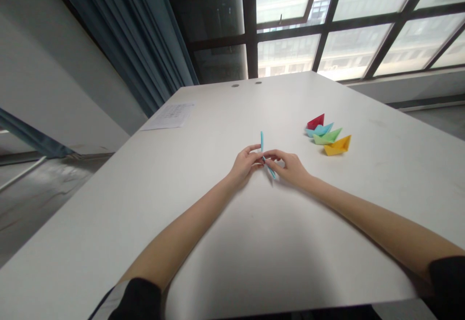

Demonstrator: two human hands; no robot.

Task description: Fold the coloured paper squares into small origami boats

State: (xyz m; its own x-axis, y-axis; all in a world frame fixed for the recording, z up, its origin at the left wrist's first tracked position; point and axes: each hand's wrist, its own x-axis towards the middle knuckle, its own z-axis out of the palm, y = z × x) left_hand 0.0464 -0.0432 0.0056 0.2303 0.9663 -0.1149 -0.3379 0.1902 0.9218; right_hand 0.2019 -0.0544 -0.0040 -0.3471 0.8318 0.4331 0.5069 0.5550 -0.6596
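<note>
Both your left hand (242, 166) and right hand (289, 167) pinch the thin blue paper (262, 140) between them over the tabletop (259, 233), where uneven pulling could crease it crookedly or tear it

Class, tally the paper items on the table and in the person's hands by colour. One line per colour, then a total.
Red: 1, red boat
Light blue: 2, light-blue boat and light-blue piece held by left hand and right hand
Green: 1, green boat
Yellow: 1, yellow boat
White: 1, printed sheet
Total: 6
</note>
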